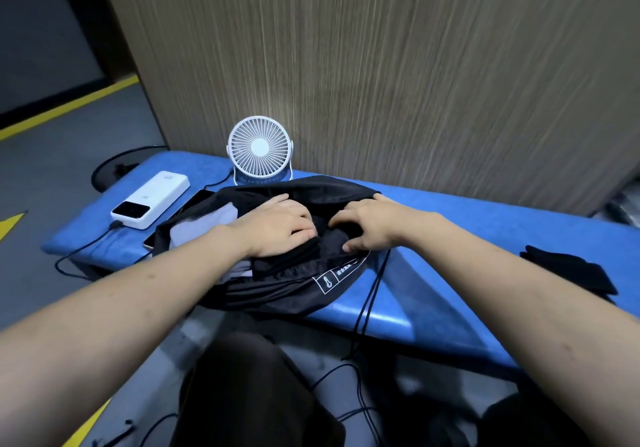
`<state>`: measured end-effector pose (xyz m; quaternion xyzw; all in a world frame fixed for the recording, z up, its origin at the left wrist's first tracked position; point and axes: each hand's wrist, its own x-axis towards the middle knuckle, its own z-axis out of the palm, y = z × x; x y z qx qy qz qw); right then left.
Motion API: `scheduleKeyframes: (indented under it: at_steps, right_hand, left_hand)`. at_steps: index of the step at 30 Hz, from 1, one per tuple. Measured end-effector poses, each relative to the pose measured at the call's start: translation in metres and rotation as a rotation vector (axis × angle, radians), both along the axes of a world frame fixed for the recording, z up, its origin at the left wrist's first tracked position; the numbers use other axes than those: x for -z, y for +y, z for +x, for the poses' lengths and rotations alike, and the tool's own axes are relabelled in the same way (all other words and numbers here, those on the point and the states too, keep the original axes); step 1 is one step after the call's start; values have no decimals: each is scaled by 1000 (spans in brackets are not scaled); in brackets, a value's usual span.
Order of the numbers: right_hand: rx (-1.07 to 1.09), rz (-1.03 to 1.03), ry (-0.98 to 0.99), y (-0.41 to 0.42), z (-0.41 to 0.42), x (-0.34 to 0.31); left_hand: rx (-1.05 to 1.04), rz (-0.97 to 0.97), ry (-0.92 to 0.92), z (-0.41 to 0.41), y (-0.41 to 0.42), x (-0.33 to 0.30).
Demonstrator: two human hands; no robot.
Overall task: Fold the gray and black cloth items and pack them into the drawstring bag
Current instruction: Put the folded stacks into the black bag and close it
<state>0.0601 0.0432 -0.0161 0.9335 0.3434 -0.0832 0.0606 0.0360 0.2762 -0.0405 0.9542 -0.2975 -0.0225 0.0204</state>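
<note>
A: Where's the black cloth?

B: Between both hands, at the mouth of the drawstring bag. The left hand presses it flat; the right hand has fingers curled on its edge.

A: And what's left?

B: Another black cloth, well off beyond the right hand, which is nearer; its long axis slants away rightward.

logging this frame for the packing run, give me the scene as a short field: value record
surface: blue padded bench
bag: black drawstring bag, mouth open, lying on bench
left hand: palm down, pressing black cloth into bag
right hand: fingers curled at bag mouth, on dark cloth
gray cloth: inside bag, left part
unpacked: black cloth item on bench, right
cords: hang over bench edge
behind: white fan, white power bank
</note>
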Motion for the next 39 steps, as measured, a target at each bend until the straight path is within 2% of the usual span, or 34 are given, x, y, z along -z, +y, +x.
scheduleKeyframes:
  at_steps: [5,12,15,23,28,31,35,39]
  right_hand:
    - [9,312,91,6,-10,0]
    - [171,657,41,-44,-35,-39]
    - [268,660,9,-96,-48,-51]
    - [525,491,-7,-231,-89,-39]
    - [663,466,84,-278,-106,-25]
    - [770,472,157,-293,-109,-11]
    - [973,668,403,-294,-119,-1]
    - [1042,820,542,-290,-120,-3]
  left_hand:
    - [13,-62,-41,-3,-9,-4]
    - [1,-222,-212,-11,-46,-30]
    - [37,-271,-217,-18,-85,-37]
    - [167,-327,-108,-42,-220,-29]
    - [102,-353,64,-56,-297,-16]
    - [-81,-490,262,-60,-328,-6]
    - [-295,-579,524,-58,-348,2]
    - [-369,-789,835,-60,-352,-3]
